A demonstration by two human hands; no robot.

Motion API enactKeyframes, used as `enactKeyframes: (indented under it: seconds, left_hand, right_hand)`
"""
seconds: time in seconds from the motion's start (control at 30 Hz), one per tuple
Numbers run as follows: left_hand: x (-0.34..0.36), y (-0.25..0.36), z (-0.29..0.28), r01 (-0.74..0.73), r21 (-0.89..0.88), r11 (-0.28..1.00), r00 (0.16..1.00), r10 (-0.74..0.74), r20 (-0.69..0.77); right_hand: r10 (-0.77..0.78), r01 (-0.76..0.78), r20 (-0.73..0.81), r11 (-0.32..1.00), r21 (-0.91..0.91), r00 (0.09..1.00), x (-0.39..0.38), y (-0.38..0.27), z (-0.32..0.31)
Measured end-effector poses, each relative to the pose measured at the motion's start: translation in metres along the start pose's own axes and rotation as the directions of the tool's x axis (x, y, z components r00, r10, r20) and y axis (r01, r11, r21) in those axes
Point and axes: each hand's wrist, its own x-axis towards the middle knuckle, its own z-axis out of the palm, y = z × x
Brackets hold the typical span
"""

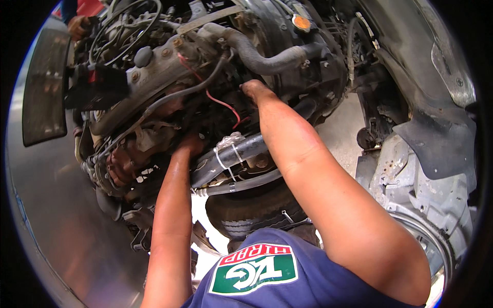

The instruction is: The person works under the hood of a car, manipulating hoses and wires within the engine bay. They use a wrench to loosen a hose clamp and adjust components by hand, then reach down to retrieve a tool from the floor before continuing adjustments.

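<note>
Both my arms reach down into a vehicle's engine bay. My left hand (190, 143) is sunk among dark parts beside the engine block, near a thick black pipe (210, 169) bound with white zip ties (228, 163). Its fingers are hidden in shadow. Deeper in, my right hand (252, 90) reaches below a large ribbed grey hose (257, 54), its fingers out of sight behind the wrist and the machinery. A loose red wire (218, 101) hangs between the two hands. Whatever either hand touches cannot be made out.
A tire (251, 215) lies below, with a wrench (287, 216) on it. Another person's hand (79, 26) is at the far left, near black cables (126, 31). An orange cap (301, 22) tops the far side. Bare metal bodywork (411, 169) borders the right.
</note>
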Motion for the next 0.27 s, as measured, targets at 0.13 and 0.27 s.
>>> enactKeyframes:
  seconds: [0.13,0.27]
  left_hand:
    - [-0.012,0.008,-0.005,0.090,-0.024,0.996,0.996,-0.090,0.016]
    - [-0.008,0.008,-0.013,0.137,0.044,0.990,0.986,-0.140,0.089]
  right_hand:
    - [-0.011,0.007,0.112,1.000,0.030,0.994,-0.021,-0.013,-0.018]
    - [-0.051,0.054,0.025,0.984,-0.167,0.998,-0.057,-0.030,-0.026]
